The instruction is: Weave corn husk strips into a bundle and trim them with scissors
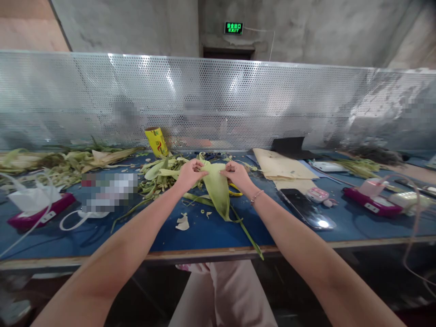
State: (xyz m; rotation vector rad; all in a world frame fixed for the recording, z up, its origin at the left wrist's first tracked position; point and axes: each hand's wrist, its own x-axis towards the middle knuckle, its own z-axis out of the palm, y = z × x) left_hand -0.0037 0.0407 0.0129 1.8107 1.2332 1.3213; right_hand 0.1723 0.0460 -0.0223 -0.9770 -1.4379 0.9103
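A broad pale-green corn husk (218,190) is held up over the blue table, its pointed end hanging toward the front edge. My left hand (191,175) pinches its upper left edge between thumb and fingers. At the upper right edge, my right hand (237,176) pinches it the same way; a thin bracelet circles that wrist. Behind and left of my left hand lies a pile of green husk strips (160,175). Part of a yellow loop (235,190) shows behind the husk. A long green strip (250,238) reaches over the table's front edge.
A yellow cardboard tube (157,141) leans at the back. To the right lie brown paper (282,165), a phone (304,208) and a pink case (318,195). Purple power strips (371,203) with cables sit at both sides. More husks (78,162) lie left, before a perforated metal screen (218,104).
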